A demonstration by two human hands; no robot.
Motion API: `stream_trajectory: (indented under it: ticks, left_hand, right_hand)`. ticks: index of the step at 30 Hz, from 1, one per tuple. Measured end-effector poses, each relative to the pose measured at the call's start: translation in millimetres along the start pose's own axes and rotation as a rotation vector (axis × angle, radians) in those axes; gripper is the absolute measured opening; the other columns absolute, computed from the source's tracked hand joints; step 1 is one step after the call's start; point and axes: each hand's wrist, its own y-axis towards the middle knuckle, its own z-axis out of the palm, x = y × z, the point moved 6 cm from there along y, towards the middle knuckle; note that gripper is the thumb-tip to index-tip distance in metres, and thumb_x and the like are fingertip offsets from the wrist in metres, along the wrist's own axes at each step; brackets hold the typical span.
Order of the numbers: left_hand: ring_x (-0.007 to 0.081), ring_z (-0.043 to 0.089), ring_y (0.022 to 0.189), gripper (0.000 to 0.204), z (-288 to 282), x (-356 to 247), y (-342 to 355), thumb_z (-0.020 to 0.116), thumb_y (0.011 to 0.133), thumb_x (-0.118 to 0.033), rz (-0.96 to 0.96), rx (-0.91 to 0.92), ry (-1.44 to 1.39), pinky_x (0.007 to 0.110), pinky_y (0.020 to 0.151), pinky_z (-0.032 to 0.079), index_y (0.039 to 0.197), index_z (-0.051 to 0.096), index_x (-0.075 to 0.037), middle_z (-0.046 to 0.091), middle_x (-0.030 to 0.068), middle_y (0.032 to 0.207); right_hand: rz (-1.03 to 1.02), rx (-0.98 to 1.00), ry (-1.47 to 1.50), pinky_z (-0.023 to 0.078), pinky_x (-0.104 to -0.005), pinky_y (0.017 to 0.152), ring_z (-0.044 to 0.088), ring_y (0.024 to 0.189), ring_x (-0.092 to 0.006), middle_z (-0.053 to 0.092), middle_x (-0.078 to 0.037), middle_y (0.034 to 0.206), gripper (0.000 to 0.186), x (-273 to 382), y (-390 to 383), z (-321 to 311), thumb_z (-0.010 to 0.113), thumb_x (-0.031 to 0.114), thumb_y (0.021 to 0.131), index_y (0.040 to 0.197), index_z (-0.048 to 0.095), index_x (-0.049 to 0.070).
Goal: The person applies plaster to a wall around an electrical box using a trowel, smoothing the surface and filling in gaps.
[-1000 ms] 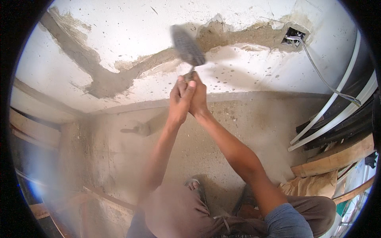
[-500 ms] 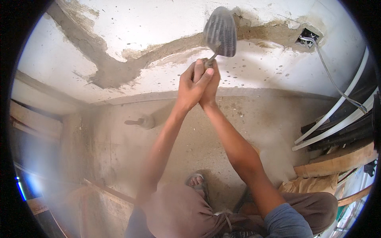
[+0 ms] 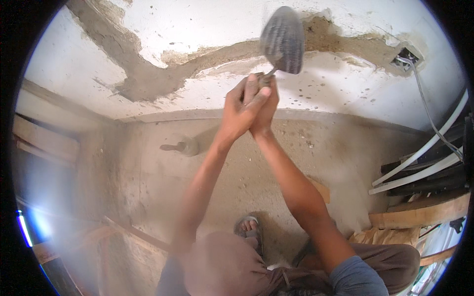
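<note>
My left hand [image 3: 238, 107] and my right hand [image 3: 266, 109] are both closed round the handle of a trowel [image 3: 282, 42], the left overlapping the right. Its grey, mortar-smeared blade points up and is slightly blurred. Behind the blade runs a band of brown mortar [image 3: 215, 60] across the white wall [image 3: 207, 24], with rough, flaking edges. Just right of the blade, a darker, coarser patch of mortar [image 3: 323, 37] shows. Whether the blade touches the wall, I cannot tell.
An open electrical box [image 3: 406, 59] with a grey cable sits at the wall's right. White pipes [image 3: 419, 180] and wooden boards [image 3: 424, 209] lie at the right. A round object with a dark handle [image 3: 185, 146] stands on the dusty floor [image 3: 237, 172]. Boards flank the left.
The view has shifted, so the wall and electrical box appear farther right. Against the wall, the trowel has moved a little left, uncovering more of the coarse patch. Both hands keep their hold.
</note>
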Motion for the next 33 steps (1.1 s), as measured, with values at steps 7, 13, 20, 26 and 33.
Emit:
stream_trajectory:
  ticks: [7, 13, 20, 26, 33]
  left_hand:
    - [0.0172, 0.056, 0.105, 0.047, -53, 51, -34, 0.068, 0.096, -0.037, -0.1, -0.232, -0.311, 0.032, 0.093, 0.046, 0.121, 0.064, 0.002, 0.067, 0.01, 0.108]
    - [0.0225, 0.058, 0.114, 0.061, -14, 1, -14, 0.069, 0.095, -0.037, -0.002, -0.013, -0.027, 0.036, 0.099, 0.047, 0.134, 0.056, 0.007, 0.062, 0.0173, 0.124]
    - [0.0173, 0.06, 0.103, 0.051, -46, 22, -17, 0.072, 0.093, -0.035, -0.035, -0.13, -0.088, 0.032, 0.091, 0.05, 0.122, 0.063, 0.006, 0.067, 0.0114, 0.109]
    - [0.0201, 0.06, 0.108, 0.055, -70, 54, -29, 0.071, 0.094, -0.034, -0.089, -0.153, -0.18, 0.034, 0.095, 0.049, 0.129, 0.06, 0.006, 0.065, 0.0141, 0.118]
    - [0.0222, 0.061, 0.109, 0.055, -31, -12, -3, 0.071, 0.093, -0.033, 0.024, -0.031, 0.0, 0.035, 0.097, 0.047, 0.13, 0.059, 0.006, 0.066, 0.0135, 0.117]
  right_hand:
    - [0.137, 0.213, -0.104, 0.05, -0.0359, 0.061, 0.064, 0.071, -0.017, 0.068, -0.011, 0.08, 0.027, -27, -46, 59, 0.064, 0.028, 0.097, 0.101, 0.056, 0.002]
    - [-0.006, -0.015, -0.015, 0.048, -0.0306, 0.053, 0.06, 0.062, -0.0141, 0.064, -0.004, 0.072, 0.031, 8, -9, 8, 0.062, 0.032, 0.098, 0.098, 0.054, 0.001]
    - [0.035, 0.044, -0.053, 0.047, -0.0303, 0.054, 0.058, 0.061, -0.0134, 0.064, -0.006, 0.072, 0.03, -9, -28, 48, 0.062, 0.029, 0.098, 0.099, 0.054, 0.0]
    - [0.019, 0.122, -0.051, 0.045, -0.0324, 0.051, 0.055, 0.062, -0.013, 0.061, -0.008, 0.07, 0.027, -25, -48, 73, 0.062, 0.027, 0.099, 0.097, 0.054, 0.002]
    - [-0.068, -0.093, 0.106, 0.043, -0.0295, 0.051, 0.053, 0.062, -0.0106, 0.058, 0.0, 0.071, 0.033, -4, -6, 30, 0.061, 0.033, 0.1, 0.098, 0.054, 0.001]
